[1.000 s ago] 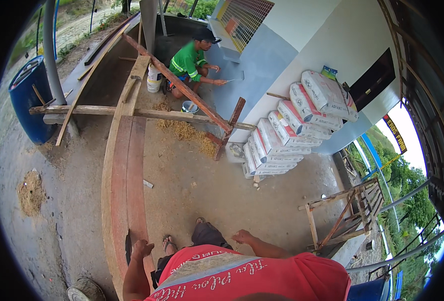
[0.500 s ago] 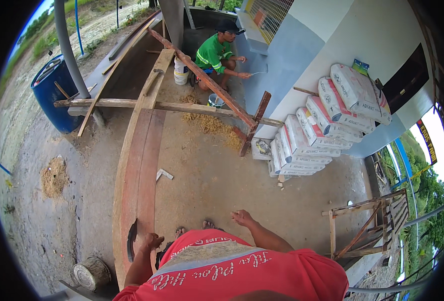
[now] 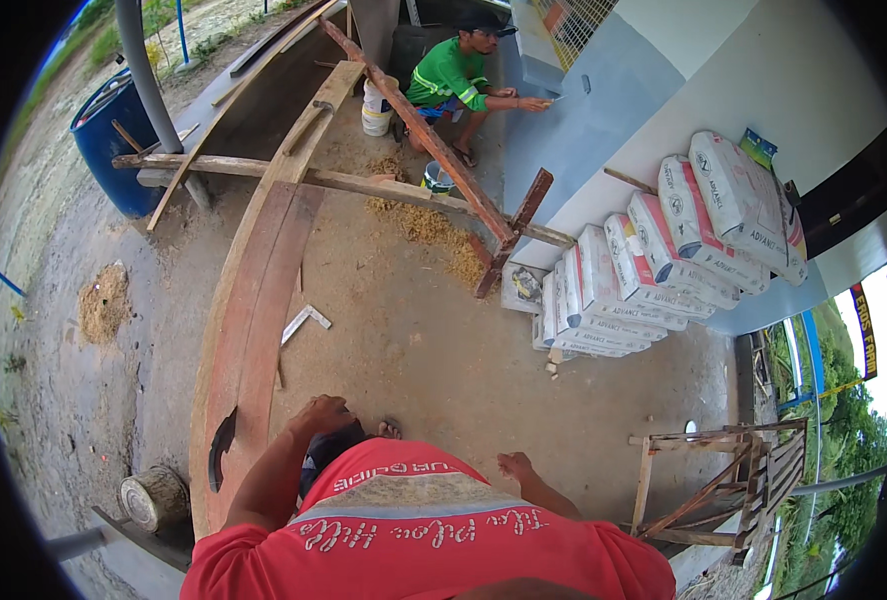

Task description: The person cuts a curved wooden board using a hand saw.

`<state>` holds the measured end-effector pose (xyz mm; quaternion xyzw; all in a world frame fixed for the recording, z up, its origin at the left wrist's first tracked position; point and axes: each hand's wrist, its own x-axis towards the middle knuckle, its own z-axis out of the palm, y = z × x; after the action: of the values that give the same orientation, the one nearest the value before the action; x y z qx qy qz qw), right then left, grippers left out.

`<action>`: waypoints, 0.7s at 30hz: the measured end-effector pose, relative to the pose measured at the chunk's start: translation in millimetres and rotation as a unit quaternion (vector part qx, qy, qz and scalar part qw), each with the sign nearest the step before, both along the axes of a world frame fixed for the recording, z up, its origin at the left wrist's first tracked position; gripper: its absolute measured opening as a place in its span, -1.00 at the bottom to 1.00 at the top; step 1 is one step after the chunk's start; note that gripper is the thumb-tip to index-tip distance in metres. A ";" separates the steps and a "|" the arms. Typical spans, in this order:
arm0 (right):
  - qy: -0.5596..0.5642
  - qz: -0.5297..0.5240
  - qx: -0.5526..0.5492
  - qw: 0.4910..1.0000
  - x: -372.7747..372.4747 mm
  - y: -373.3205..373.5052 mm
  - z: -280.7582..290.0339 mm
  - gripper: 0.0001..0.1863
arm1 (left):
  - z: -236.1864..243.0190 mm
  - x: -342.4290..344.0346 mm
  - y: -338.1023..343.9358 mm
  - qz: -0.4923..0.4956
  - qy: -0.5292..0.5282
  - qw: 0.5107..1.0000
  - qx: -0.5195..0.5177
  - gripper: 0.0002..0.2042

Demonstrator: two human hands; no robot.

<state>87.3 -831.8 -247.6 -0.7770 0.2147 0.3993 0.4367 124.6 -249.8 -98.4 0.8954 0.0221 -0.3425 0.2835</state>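
Observation:
My left hand (image 3: 323,412) is at the dark cloth over my left knee, back upward, fingers loosely bent, with nothing visible in it. It is just right of long reddish boards (image 3: 253,290) laid on a bench. My right hand (image 3: 516,465) hangs free over the concrete floor beside my body, its fingers partly apart and no object in it. On the near part of the boards lies a dark curved object (image 3: 221,447) whose kind I cannot make out. A pale L-shaped carpenter's square (image 3: 306,320) lies beyond my left hand, beside the boards.
Beyond a reddish timber (image 3: 423,130) and a crossing beam (image 3: 363,184), a co-worker in green (image 3: 450,75) crouches at the wall. Stacked cement bags (image 3: 623,265) stand at right, near a wooden frame (image 3: 703,480). A blue barrel (image 3: 113,150) and bucket (image 3: 153,500) stand left.
My left hand has moved forward and slightly right, away from the boards' near end. My right hand has shifted right and closer to my body. The view has shifted; the co-worker's arm reaches farther along the wall.

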 end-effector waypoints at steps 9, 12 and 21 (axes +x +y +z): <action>-0.055 0.028 0.080 0.995 72.7 84.2 26.9 -0.58 | -54.7 -2.6 20.8 -0.085 0.064 0.993 -0.043 -0.47; -0.072 0.086 0.100 0.989 115.6 119.5 46.2 -0.57 | -91.4 12.1 46.3 -0.168 -0.034 0.982 -0.085 -0.44; -0.149 0.130 0.002 0.980 240.2 139.8 42.2 -0.54 | -31.5 133.8 109.1 0.165 0.091 0.967 -0.169 -0.29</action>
<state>327.5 -692.0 -205.4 -0.8480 0.0438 0.3331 0.4098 258.4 -140.7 -129.9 0.7834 0.1374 -0.3701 0.4801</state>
